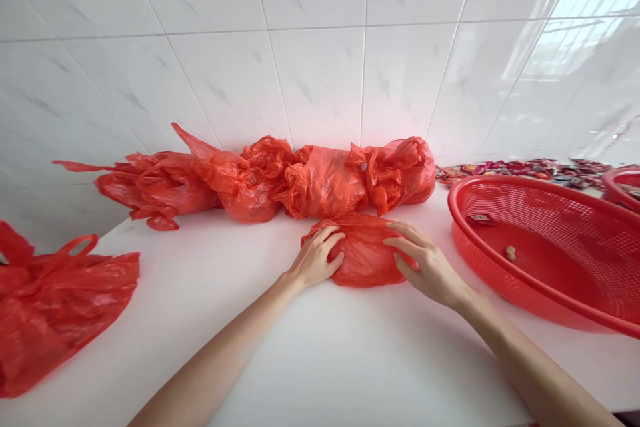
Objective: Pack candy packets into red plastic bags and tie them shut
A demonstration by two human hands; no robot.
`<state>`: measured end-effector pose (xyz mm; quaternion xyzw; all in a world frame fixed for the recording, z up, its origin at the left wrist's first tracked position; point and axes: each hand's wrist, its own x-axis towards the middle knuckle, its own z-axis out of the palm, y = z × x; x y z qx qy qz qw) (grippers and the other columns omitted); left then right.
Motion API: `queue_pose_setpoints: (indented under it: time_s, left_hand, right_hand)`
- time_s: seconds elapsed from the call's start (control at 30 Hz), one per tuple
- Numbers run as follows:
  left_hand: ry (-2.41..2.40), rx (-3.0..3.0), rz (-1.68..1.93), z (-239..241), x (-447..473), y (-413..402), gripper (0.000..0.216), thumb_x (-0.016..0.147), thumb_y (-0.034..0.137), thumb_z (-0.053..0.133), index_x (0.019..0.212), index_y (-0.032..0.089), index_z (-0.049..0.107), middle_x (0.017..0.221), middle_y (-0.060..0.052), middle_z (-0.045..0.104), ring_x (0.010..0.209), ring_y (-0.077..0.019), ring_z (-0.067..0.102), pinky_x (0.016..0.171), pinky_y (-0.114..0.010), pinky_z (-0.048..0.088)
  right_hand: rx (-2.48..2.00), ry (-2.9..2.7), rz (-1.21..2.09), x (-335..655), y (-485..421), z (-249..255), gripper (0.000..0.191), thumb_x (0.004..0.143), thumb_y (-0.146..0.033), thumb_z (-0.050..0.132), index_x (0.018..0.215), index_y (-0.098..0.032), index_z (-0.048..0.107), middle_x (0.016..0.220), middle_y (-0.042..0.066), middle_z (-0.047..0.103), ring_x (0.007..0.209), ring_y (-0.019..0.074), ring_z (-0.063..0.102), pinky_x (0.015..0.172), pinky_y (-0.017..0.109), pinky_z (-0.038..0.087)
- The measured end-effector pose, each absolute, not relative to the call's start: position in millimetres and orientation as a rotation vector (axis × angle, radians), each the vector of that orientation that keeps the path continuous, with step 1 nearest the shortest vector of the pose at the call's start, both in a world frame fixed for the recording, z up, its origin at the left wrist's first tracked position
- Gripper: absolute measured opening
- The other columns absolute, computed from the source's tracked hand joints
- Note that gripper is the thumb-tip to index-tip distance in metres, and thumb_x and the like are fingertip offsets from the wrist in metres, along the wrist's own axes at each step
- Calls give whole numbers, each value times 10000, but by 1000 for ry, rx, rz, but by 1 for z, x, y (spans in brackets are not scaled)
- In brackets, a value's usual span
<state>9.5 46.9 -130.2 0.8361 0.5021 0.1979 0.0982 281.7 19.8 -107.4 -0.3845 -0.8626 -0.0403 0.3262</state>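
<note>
A small filled red plastic bag [363,250] lies on the white table [320,347] in front of me. My left hand [315,259] rests on its left side with fingers curved over the plastic. My right hand [425,265] lies on its right side, fingers stretched across the bag. Both hands press on the bag from either side. Just behind it, a row of several stuffed red bags [280,177] lines the tiled wall.
A large red mesh basket [545,250] stands at the right, holding a wrapper and a small scrap. A second red basket [623,187] peeks in behind it. Loose wrappers [525,170] lie along the wall. Crumpled red bags [55,307] sit at the left edge.
</note>
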Motion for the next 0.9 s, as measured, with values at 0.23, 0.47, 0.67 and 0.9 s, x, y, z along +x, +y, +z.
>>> queue_pose_setpoints:
  time_s: [0.23,0.47,0.67,0.9]
  left_hand:
    - [1363,2541,745,-134,10,48,333,957,310,470,1185,212,692,1321,-114,671,1244,-242,628,1099,-411,490]
    - [1130,2716,1090,-149,8,58,272,944,267,511,1088,187,727,1104,-108,745,999,-235,723,890,-364,602]
    - [1041,2776,1193,-148,10,57,227,944,221,535,1060,176,725,1041,-89,756,941,-212,729,843,-336,590]
    - [1073,2798,1181,-148,13,53,191,949,214,543,1038,197,712,1009,-63,757,931,-217,723,856,-374,538]
  right_hand:
    - [-1748,-1816,-413,330,15,-65,452,982,-374,513,1374,-156,574,1199,227,696,1110,403,659,928,579,492]
    - [-2027,-2268,-27,292,-22,-119,680,939,-114,474,1599,-171,322,1395,243,611,1184,351,659,863,421,562]
    - [-2010,-2257,100,289,-22,-111,613,931,-100,443,1544,-89,428,1522,258,493,1282,375,602,985,465,547]
    - [-1811,-1958,185,311,-20,-119,395,998,-347,457,1294,-140,618,1350,208,602,1159,318,651,929,441,567]
